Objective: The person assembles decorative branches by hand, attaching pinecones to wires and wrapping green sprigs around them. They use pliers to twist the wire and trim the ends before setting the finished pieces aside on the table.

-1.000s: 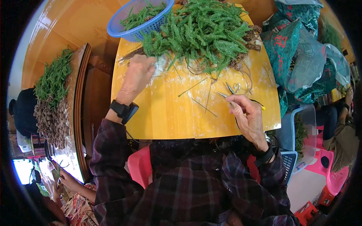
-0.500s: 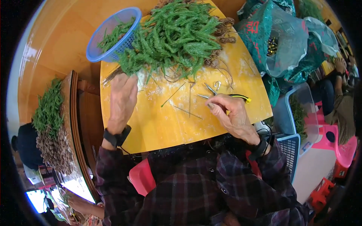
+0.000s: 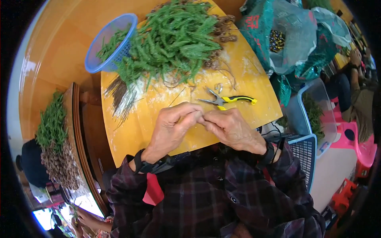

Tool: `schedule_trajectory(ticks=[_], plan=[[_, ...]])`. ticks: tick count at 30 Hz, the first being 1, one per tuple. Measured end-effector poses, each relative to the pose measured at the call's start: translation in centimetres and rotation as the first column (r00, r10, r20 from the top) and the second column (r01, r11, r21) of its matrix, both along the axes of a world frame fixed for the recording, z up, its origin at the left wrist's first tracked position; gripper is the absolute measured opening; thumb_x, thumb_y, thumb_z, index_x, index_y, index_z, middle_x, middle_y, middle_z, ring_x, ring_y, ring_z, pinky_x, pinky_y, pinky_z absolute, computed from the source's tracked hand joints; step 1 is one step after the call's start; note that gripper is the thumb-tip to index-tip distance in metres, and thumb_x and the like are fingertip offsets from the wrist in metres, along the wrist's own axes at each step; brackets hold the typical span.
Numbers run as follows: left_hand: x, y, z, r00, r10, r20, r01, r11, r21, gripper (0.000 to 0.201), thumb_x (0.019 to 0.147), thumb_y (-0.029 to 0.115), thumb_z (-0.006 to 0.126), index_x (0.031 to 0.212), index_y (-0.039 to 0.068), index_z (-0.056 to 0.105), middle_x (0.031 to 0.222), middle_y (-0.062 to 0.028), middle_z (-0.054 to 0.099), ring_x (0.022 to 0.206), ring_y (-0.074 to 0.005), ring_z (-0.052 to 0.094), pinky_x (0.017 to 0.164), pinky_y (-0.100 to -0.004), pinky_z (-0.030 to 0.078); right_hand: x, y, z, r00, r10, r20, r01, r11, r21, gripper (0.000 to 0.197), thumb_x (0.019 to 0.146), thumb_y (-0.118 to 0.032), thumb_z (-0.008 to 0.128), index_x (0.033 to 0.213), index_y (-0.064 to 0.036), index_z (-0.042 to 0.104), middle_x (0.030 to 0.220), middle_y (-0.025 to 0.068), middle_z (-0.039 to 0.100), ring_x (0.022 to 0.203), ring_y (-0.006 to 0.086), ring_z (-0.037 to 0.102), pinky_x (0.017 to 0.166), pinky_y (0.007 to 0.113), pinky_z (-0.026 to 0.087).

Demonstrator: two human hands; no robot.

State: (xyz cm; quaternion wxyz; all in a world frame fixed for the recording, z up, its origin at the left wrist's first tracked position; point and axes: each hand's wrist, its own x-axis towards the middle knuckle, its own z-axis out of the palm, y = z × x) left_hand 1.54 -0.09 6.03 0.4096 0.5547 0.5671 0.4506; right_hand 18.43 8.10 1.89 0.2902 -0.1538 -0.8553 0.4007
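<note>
My left hand (image 3: 174, 126) and my right hand (image 3: 236, 129) meet over the near part of the yellow tabletop (image 3: 135, 139), fingertips pinched together. What they hold between them is hidden or too small to make out. Just beyond my right hand lie needle-nose pliers (image 3: 238, 99) with yellow and black handles, their jaws parted. A thin loose stem (image 3: 177, 97) rests beyond my left hand. Farther back is a heap of green artificial sprigs (image 3: 174, 43). At its left lies a bundle of thin brown stems (image 3: 118, 95).
A blue plastic basket (image 3: 129, 29) with sprigs stands at the back left. Brown pine cones (image 3: 227, 29) edge the heap. Green plastic bags (image 3: 254, 43) and a clear bin (image 3: 331, 119) are at the right. More sprigs (image 3: 52, 121) lie on a left-hand table; people are nearby.
My left hand has come from the stem bundle toward me and right, meeting my right hand. My right hand has drawn slightly nearer and left, uncovering the pliers. The view has shifted a little.
</note>
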Motion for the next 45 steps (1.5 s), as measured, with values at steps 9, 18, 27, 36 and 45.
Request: schedule_trajectory(ticks=[9, 18, 27, 36, 45], plan=[[-2.1, 1.3, 0.4, 0.974, 0.223, 0.030, -0.223, 0.975, 0.010, 0.013, 0.090, 0.003, 0.052, 0.095, -0.004, 0.062, 0.081, -0.0042, 0.064, 0.079, -0.0105, 0.059, 0.078, -0.0238, 0.045, 0.5, 0.7, -0.7, 0.994, -0.007, 0.107, 0.015, 0.997, -0.073, 0.015, 0.080, 0.003, 0.054, 0.094, -0.0017, 0.055, 0.074, 0.0150, 0.058, 0.065, 0.0339, 0.059, 0.058, 0.040, 0.047], [-3.3, 5.1, 0.8, 0.984, 0.127, -0.125, -0.113, 0.987, 0.111, 0.012, 0.089, 0.002, 0.053, 0.095, -0.003, 0.061, 0.085, -0.0059, 0.064, 0.081, -0.0128, 0.059, 0.079, -0.0243, 0.044, 0.1, 0.9, -1.1, 0.961, -0.047, -0.271, 0.037, 0.998, -0.043, 0.017, 0.082, -0.010, 0.059, 0.099, -0.0076, 0.061, 0.068, 0.0144, 0.057, 0.059, 0.0341, 0.056, 0.053, 0.041, 0.046], [1.4, 12.0, -1.6, 0.654, 0.104, -0.749, 0.326, 0.855, 0.403, 0.018, 0.078, -0.002, 0.060, 0.096, -0.001, 0.060, 0.088, -0.0164, 0.057, 0.084, -0.0293, 0.056, 0.079, -0.0328, 0.044, 1.5, 1.0, 0.2, 0.895, -0.063, -0.441, 0.196, 0.945, 0.263, 0.029, 0.076, -0.003, 0.066, 0.104, -0.0039, 0.064, 0.066, 0.0051, 0.057, 0.056, 0.0229, 0.058, 0.049, 0.033, 0.046], [0.3, 11.8, -2.8, 0.530, 0.105, -0.841, 0.403, 0.842, 0.359, 0.023, 0.075, -0.001, 0.062, 0.098, -0.001, 0.059, 0.087, -0.0168, 0.054, 0.085, -0.0301, 0.055, 0.079, -0.0363, 0.043, 0.9, 1.3, -0.4, 0.855, -0.034, -0.517, 0.200, 0.943, 0.268, 0.036, 0.072, -0.003, 0.068, 0.107, -0.0045, 0.063, 0.066, 0.0051, 0.058, 0.053, 0.0222, 0.057, 0.049, 0.032, 0.047], [-2.8, 9.2, -2.4, 0.952, 0.200, 0.234, -0.209, 0.978, 0.018, 0.017, 0.091, 0.013, 0.055, 0.098, -0.001, 0.060, 0.088, -0.0124, 0.063, 0.080, -0.0184, 0.060, 0.081, -0.0305, 0.046, 1.2, 1.3, -0.7, 0.897, -0.101, -0.430, 0.206, 0.957, 0.205, 0.026, 0.076, 0.000, 0.065, 0.101, -0.0022, 0.063, 0.071, 0.0074, 0.062, 0.057, 0.0230, 0.061, 0.050, 0.031, 0.048]])
